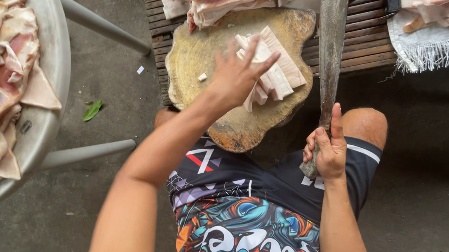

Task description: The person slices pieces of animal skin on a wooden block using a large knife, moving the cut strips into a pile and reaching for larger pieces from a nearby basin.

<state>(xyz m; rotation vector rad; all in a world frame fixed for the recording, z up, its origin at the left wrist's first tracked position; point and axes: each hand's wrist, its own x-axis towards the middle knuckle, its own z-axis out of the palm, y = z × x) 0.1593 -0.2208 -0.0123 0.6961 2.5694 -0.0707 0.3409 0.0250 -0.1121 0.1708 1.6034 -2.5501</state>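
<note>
Two hands busy. Left hand point(237, 75) lies open, fingers spread on cut pork strips point(270, 70) atop the round block point(225, 120). Right hand point(326, 152) is closed round the cleaver point(329, 46) handle, blade raised. I judge it mid-chop — the next stroke needs the fingers clear. No packages or labels; basin point(57, 55) at left holds slabs.

A stack of pale, flat pork skin strips point(273, 70) lies on the round wooden chopping block point(229, 60) — pink at the edges, tilted a bit — and a long dark knife point(330, 46) points up beside it.
</note>
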